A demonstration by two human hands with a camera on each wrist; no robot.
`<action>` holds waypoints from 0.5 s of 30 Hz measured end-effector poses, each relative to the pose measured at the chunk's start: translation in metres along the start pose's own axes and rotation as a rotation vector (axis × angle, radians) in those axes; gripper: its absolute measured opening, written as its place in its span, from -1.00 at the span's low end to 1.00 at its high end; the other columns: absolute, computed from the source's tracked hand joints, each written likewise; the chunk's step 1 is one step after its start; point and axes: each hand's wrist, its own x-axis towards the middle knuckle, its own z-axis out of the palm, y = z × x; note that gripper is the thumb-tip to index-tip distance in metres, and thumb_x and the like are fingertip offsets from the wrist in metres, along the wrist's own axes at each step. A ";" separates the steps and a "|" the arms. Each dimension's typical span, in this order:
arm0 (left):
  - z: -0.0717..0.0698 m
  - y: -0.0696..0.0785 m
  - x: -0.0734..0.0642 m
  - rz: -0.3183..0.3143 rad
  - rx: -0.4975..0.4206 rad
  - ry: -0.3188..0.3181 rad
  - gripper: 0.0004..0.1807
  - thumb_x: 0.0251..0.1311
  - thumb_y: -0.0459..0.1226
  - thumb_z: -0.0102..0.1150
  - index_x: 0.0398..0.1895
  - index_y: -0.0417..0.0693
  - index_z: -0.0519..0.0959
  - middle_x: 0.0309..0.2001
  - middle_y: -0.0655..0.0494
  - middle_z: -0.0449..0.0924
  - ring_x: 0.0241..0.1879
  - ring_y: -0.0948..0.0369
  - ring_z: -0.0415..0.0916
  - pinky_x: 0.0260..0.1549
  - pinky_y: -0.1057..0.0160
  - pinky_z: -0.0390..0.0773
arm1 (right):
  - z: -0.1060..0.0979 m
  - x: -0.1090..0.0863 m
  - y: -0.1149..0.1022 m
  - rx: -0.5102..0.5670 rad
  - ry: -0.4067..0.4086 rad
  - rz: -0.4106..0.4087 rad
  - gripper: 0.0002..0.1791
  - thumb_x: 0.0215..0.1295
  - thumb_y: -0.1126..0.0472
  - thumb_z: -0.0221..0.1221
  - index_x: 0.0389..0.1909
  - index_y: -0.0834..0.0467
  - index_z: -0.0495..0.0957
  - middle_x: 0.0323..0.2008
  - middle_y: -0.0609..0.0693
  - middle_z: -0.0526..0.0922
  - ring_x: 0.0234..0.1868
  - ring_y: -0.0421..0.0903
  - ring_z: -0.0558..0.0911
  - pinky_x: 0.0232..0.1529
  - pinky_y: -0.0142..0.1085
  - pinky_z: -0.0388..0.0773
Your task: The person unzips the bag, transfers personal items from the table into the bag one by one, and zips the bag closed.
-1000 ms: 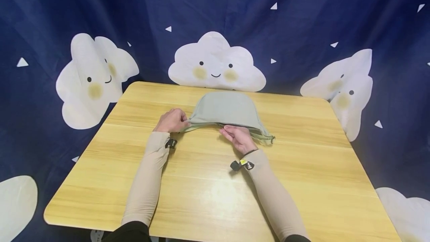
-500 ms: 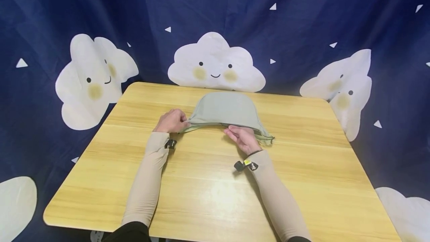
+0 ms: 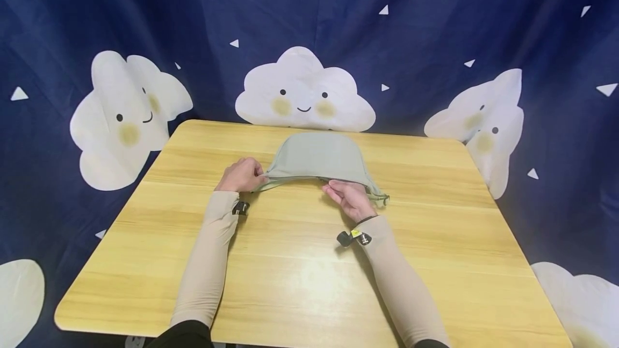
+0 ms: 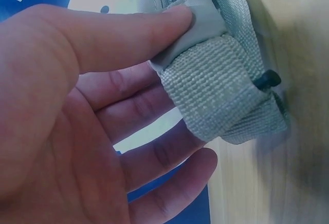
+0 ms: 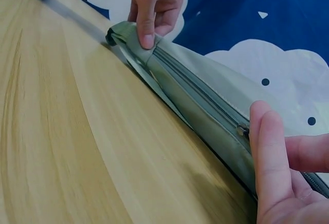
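A pale green waist bag (image 3: 319,157) stands on the wooden table, its zipper facing me. My left hand (image 3: 242,174) pinches the bag's left end; in the left wrist view, the thumb (image 4: 128,36) presses beside the zipper's end, above a folded webbing strap (image 4: 211,85), while the other fingers lie behind. At the zipper, right of its middle, my right hand (image 3: 350,199) pinches the zipper pull. The metal slider (image 5: 242,130) shows beside the right fingertips in the right wrist view; its tab is hidden by the fingers.
The wooden table (image 3: 300,267) has rounded corners and reaches back to a dark blue curtain (image 3: 406,42) with smiling clouds. At the bag's right end a strap (image 3: 379,197) lies on the tabletop. Both wrists carry small black cameras.
My right hand has slid rightward along the bag's zipper with the zipper pull. My left hand keeps its grip on the left end. The head view has shifted slightly.
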 end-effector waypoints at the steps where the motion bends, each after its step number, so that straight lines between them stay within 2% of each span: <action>1: 0.000 0.000 0.000 0.000 -0.001 -0.002 -0.79 0.27 -0.08 0.35 -0.46 0.05 0.69 -0.36 0.10 0.67 -0.42 0.11 0.49 -0.35 0.07 0.43 | 0.000 0.001 0.000 -0.003 0.009 0.005 -0.75 0.44 0.52 0.08 0.09 0.45 0.50 -0.33 0.08 0.79 -0.21 -0.13 0.81 -0.01 -0.43 0.67; 9: -0.001 -0.002 0.001 0.000 0.001 -0.013 -0.79 0.29 -0.09 0.34 -0.47 0.05 0.68 -0.37 0.09 0.66 -0.42 0.12 0.49 -0.35 0.07 0.44 | -0.003 0.000 -0.002 0.005 0.028 0.019 -0.76 0.45 0.51 0.06 0.08 0.42 0.50 -0.30 0.11 0.78 -0.18 -0.11 0.80 0.02 -0.42 0.67; 15: -0.001 -0.002 0.002 0.000 0.002 -0.017 -0.79 0.29 -0.08 0.34 -0.45 0.05 0.69 -0.33 0.09 0.67 -0.39 0.11 0.50 -0.32 0.06 0.45 | -0.006 -0.001 -0.003 0.001 0.051 0.007 -0.81 0.45 0.52 0.05 0.00 0.39 0.52 -0.36 0.09 0.78 -0.25 -0.13 0.80 -0.03 -0.43 0.68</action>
